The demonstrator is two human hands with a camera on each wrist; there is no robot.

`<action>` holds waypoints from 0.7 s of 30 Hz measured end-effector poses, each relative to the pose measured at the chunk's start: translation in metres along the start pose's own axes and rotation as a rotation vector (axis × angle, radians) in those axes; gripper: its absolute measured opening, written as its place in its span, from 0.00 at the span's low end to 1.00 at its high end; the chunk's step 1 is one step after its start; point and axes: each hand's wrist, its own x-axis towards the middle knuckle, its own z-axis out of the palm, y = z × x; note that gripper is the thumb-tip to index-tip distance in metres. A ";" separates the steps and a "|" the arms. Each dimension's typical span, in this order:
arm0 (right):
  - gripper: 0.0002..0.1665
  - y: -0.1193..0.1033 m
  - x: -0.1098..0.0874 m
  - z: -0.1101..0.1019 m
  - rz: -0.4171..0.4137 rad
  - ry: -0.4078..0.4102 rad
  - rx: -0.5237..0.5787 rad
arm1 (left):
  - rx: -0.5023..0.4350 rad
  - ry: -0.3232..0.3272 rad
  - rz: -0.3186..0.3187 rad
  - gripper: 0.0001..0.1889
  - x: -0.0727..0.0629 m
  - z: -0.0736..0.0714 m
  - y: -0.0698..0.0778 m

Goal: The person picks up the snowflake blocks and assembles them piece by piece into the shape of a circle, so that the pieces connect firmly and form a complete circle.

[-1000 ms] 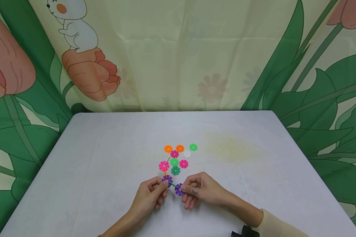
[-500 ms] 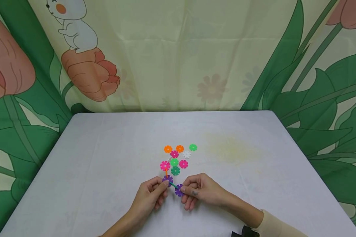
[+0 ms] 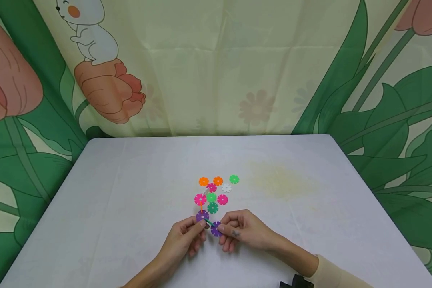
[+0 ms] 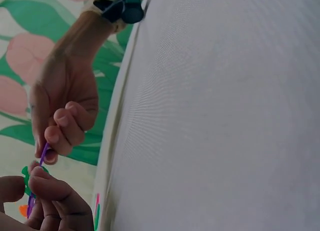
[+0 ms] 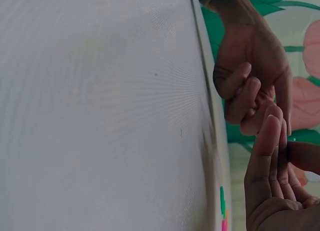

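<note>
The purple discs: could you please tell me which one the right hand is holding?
The lower-right purple disc, pinched by the right hand; the upper-left purple disc is at the left hand instead.

Around the joined purple discs, other flat discs crowd twelve o'clock, with the curtain rising behind the table. The left hand bars eight o'clock, the right hand three to four. A hand could pass over bare tabletop at ten, two, or six, between the arms.
</note>
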 end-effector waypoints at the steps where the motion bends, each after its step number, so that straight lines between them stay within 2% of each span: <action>1: 0.17 0.000 0.000 0.000 -0.008 0.001 -0.001 | 0.006 -0.017 -0.005 0.20 0.000 0.000 0.000; 5: 0.17 0.001 0.002 0.002 -0.043 0.002 0.004 | 0.040 -0.101 0.003 0.19 -0.001 0.001 0.000; 10: 0.17 0.002 0.004 0.005 -0.055 -0.004 0.036 | 0.091 -0.180 0.072 0.18 -0.001 0.004 -0.002; 21: 0.17 0.002 0.008 0.011 -0.041 0.033 0.048 | 0.106 -0.135 0.161 0.15 -0.002 0.002 -0.004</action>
